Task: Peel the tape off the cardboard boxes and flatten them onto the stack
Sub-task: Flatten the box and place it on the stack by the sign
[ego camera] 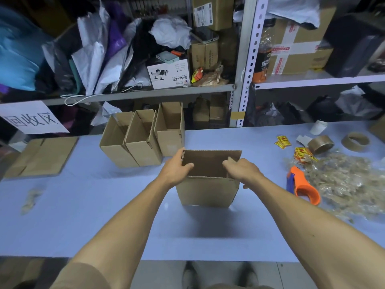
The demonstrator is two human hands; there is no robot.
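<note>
Blue table (104,215) — both hands, left (176,170) and right (241,171), grip an open box's (208,190) rim — three open boxes (143,138) behind.

Hidden and cut-off parts
The box (208,190) interior is hidden; the table (83,215) is cut off at both sides.

Operator, as recorded: your two forearms were bare from wrist to above the elbow. A short tan fabric sleeve (83,276) covered your left upper arm. Neither your left hand (177,167) nor your right hand (241,171) was gloved.
</note>
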